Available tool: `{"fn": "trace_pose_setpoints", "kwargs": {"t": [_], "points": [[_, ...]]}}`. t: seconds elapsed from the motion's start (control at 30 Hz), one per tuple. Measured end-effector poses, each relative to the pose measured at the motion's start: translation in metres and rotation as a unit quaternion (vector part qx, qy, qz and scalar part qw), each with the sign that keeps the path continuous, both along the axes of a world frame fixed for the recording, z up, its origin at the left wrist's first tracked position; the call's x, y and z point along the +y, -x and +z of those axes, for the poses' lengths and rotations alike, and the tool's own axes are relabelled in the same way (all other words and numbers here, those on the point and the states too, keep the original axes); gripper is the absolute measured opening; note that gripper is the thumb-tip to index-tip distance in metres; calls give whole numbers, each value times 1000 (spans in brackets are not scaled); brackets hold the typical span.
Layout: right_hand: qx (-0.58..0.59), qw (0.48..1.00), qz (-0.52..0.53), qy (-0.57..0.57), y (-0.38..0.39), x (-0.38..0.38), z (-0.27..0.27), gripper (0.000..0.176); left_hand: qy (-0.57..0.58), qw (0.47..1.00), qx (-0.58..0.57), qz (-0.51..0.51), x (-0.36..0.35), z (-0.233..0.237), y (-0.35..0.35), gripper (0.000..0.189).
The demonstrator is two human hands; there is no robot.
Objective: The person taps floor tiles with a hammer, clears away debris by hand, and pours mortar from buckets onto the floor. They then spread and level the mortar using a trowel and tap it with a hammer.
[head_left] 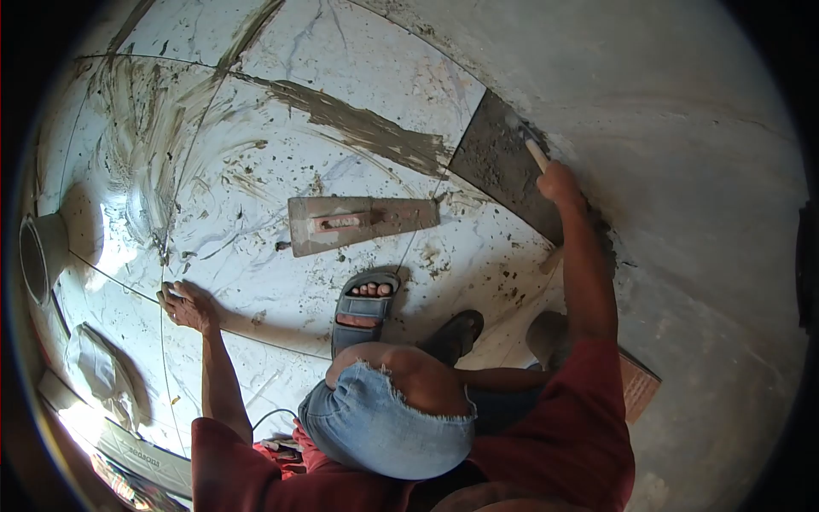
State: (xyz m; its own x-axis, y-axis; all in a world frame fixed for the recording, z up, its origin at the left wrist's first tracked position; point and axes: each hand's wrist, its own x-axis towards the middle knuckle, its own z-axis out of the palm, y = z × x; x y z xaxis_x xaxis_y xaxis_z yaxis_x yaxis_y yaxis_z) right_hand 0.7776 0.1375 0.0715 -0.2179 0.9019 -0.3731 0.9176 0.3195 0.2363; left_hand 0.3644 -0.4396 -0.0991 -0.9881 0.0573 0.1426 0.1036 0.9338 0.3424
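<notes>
My right hand (560,183) is closed round the pale handle of a small tool (537,155). Its dark metal end is over a bare patch of dark mortar (503,158) beside the wall, and I cannot make out its exact kind. To the left, my left hand (189,306) rests with fingers apart on the white marbled tiles (256,290), holding nothing. Between the hands lies a plastering trowel (397,218), its handle upward and its blade coated with dried mortar.
A smear of wet mortar (367,128) crosses the tiles, with crumbs scattered around. My sandalled foot (367,303) is below the trowel. At the far left stand a bucket (44,256) and a crumpled bag (98,371). The grey wall (691,171) rises on the right.
</notes>
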Motion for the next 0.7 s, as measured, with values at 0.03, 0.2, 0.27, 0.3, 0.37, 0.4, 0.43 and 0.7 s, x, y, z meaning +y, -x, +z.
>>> {"fn": "trace_pose_setpoints", "kwargs": {"t": [0.03, 0.2, 0.27, 0.3, 0.37, 0.4, 0.43, 0.7], "points": [[-16, 1000, 21, -3, 1, -5, 4, 16, -1, 1000, 2, -1, 3, -2, 5, 54], [121, 975, 186, 16, 29, -83, 43, 17, 2, 1000, -1, 2, 5, 11, -4, 53], [219, 909, 352, 43, 38, -86, 48, 17, -7, 1000, 0, 3, 6, 6, 0, 55], [218, 910, 350, 39, 32, -79, 44, 17, -10, 1000, 1, 0, 5, 2, 1, 55], [155, 947, 280, 40, 14, -47, 27, 18, 0, 1000, 0, 2, 4, 3, -1, 57], [10, 986, 161, 43, 8, -30, 25, 19, -6, 1000, -1, -1, 6, 7, -2, 56], [10, 986, 160, 39, 2, -24, 20, 19, -10, 1000, 0, -2, 6, 6, -1, 56], [201, 913, 351, 59, 39, -92, 48, 14, -5, 1000, 1, -4, 1, 1, 1, 55]]}}
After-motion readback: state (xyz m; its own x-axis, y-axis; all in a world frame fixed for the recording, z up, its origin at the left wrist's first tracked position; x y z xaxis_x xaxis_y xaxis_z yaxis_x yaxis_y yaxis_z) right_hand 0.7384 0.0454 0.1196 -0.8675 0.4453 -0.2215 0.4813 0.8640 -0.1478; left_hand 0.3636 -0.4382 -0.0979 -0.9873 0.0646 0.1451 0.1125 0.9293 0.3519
